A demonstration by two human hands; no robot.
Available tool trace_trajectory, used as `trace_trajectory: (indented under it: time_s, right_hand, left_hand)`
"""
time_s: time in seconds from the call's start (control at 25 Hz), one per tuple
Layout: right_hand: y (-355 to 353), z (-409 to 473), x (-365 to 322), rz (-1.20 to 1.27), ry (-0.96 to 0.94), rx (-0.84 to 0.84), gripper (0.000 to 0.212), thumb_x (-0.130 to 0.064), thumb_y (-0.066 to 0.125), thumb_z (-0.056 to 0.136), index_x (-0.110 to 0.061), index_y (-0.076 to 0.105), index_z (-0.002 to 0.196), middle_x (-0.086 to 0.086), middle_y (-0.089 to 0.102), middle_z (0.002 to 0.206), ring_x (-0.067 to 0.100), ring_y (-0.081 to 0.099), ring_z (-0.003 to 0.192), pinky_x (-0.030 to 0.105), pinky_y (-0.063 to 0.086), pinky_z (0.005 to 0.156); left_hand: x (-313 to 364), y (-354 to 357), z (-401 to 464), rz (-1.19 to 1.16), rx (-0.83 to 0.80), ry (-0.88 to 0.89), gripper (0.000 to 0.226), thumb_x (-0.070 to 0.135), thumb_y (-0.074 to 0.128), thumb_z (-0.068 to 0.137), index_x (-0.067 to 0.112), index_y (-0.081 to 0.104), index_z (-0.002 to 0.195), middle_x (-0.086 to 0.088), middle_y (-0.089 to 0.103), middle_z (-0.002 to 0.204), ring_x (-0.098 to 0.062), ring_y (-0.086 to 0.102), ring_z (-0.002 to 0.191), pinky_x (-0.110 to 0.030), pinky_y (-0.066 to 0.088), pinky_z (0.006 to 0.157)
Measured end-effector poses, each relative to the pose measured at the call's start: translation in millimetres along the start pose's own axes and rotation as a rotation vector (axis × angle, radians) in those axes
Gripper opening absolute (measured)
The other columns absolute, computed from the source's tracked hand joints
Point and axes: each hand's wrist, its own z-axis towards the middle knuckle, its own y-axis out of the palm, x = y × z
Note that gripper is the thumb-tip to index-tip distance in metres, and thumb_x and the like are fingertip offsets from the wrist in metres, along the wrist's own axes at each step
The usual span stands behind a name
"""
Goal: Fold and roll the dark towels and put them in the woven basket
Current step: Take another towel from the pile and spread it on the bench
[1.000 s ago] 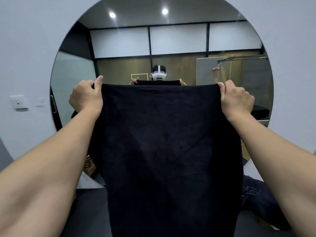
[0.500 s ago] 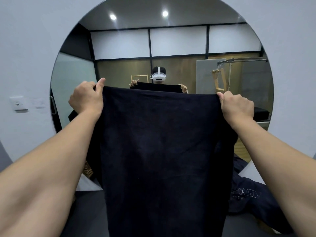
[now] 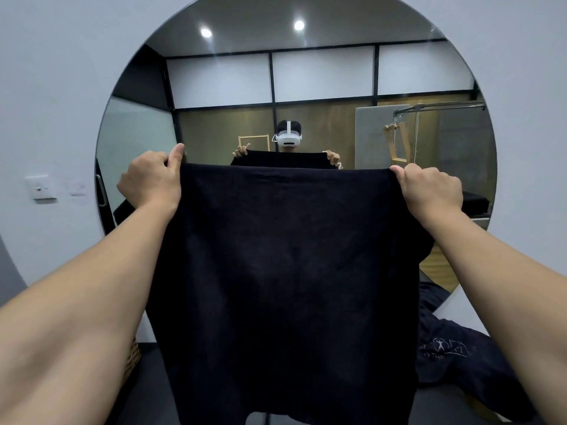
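Note:
A dark towel [image 3: 285,271] hangs spread out in front of me, filling the middle of the head view. My left hand [image 3: 152,179] pinches its top left corner, thumb up. At the top right corner my right hand [image 3: 429,190] grips the cloth with curled fingers. Another dark towel [image 3: 454,360] with pale printed lettering lies crumpled at the lower right. A sliver of the woven basket [image 3: 133,358] shows at the lower left, behind my left forearm; most of it is hidden.
A large round mirror [image 3: 322,87] on the pale wall faces me and reflects a person holding the towel. A wall switch [image 3: 41,188] sits at the left. A dark counter surface [image 3: 147,394] lies below the towel.
Both hands have lowered the towel's top edge a little, so more of the mirror's reflection shows above it. The grips on the two corners are the same.

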Motion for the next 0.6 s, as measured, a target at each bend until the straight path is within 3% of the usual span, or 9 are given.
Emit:
trace_trajectory:
  time_s: [0.16, 0.32, 0.48, 0.6]
  right_hand:
    - [-7, 3, 6, 0.061, -0.006, -0.041, 0.072, -0.066, 0.025, 0.100, -0.006, 0.062, 0.088, 0.025, 0.066, 0.086, 0.047, 0.063, 0.079, 0.040, 0.039, 0.064]
    - [-14, 0, 11, 0.112, -0.104, -0.079, 0.078, -0.078, 0.035, 0.085, -0.005, 0.062, 0.078, 0.022, 0.064, 0.076, 0.046, 0.064, 0.078, 0.040, 0.041, 0.064]
    - [-19, -4, 17, 0.033, -0.162, -0.125, 0.079, -0.084, 0.026, 0.080, -0.013, 0.058, 0.066, 0.006, 0.049, 0.063, 0.039, 0.063, 0.071, 0.034, 0.037, 0.059]
    - [-17, -5, 14, -0.042, -0.128, -0.099, 0.078, -0.080, 0.013, 0.084, -0.017, 0.052, 0.059, 0.005, 0.055, 0.064, 0.034, 0.061, 0.066, 0.029, 0.033, 0.056]
  left_hand:
    - [-3, -3, 4, -0.005, 0.004, -0.016, 0.071, 0.072, 0.032, 0.097, 0.011, 0.059, 0.071, -0.017, 0.056, 0.074, -0.036, 0.048, 0.068, -0.040, 0.037, 0.065]
    - [-6, -6, 7, -0.021, 0.011, -0.038, 0.073, 0.071, 0.031, 0.097, 0.009, 0.053, 0.067, -0.017, 0.055, 0.072, -0.038, 0.051, 0.068, -0.041, 0.038, 0.064]
    - [-8, -7, 5, -0.016, 0.004, -0.048, 0.073, 0.070, 0.031, 0.098, 0.008, 0.052, 0.066, -0.017, 0.055, 0.072, -0.038, 0.051, 0.069, -0.041, 0.039, 0.065]
    - [-4, -6, 5, 0.003, -0.008, -0.027, 0.073, 0.070, 0.031, 0.098, 0.009, 0.057, 0.069, -0.015, 0.054, 0.072, -0.037, 0.049, 0.068, -0.041, 0.037, 0.065]
